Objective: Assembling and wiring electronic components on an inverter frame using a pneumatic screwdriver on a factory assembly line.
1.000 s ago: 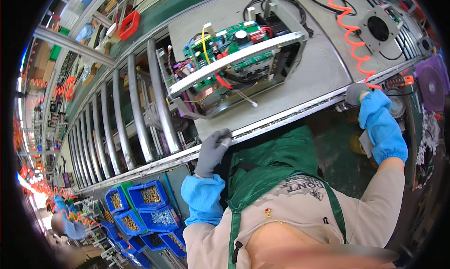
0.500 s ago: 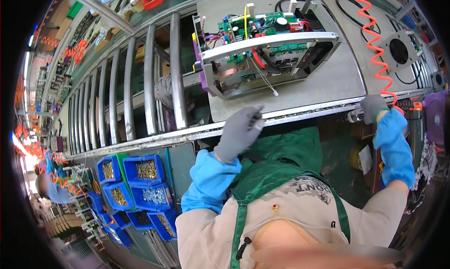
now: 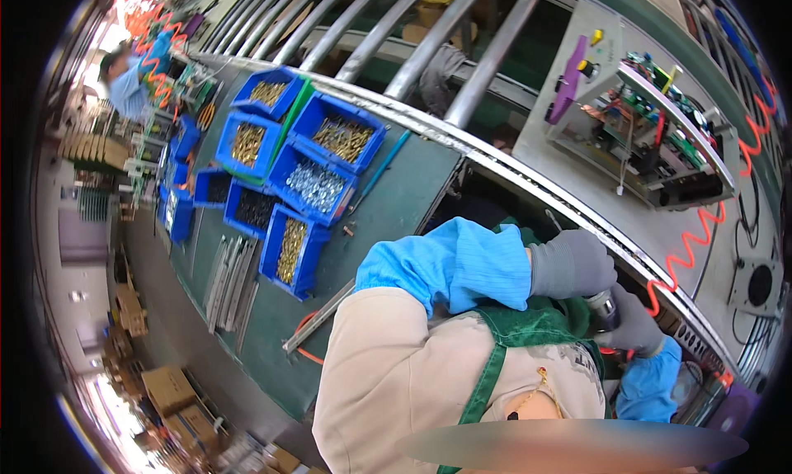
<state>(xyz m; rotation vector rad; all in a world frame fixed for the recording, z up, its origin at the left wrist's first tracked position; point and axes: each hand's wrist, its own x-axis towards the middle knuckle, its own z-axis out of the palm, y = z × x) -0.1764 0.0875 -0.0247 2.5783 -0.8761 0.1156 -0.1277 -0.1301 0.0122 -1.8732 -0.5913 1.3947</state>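
Close to my apron, both gray-gloved hands are on a power screwdriver (image 3: 606,311) with a dark, shiny body. My right hand (image 3: 634,321) is wrapped round its body. My left hand (image 3: 573,264) is closed over the front part, and a thin metal shaft (image 3: 553,219) sticks out beyond it. The gloves hide much of the tool. Past the rail, an open metal-framed electronic unit (image 3: 660,198) with green circuit boards and a purple end piece stands on a gray plate (image 3: 569,156), apart from both hands. A loose wire with a white plug hangs from it.
Blue bins (image 3: 309,185) of brass-coloured, silver and black small parts stand on the green bench (image 3: 396,214) at left. Metal strips (image 3: 231,284) lie nearby. A roller conveyor (image 3: 495,57) runs behind. An orange coiled hose (image 3: 689,255) and a fan plate (image 3: 752,286) are at right.
The view has turned left toward the bins. My right hand has brought the screwdriver from the rail's right end to my body, and my left hand has left the rail to close on it.
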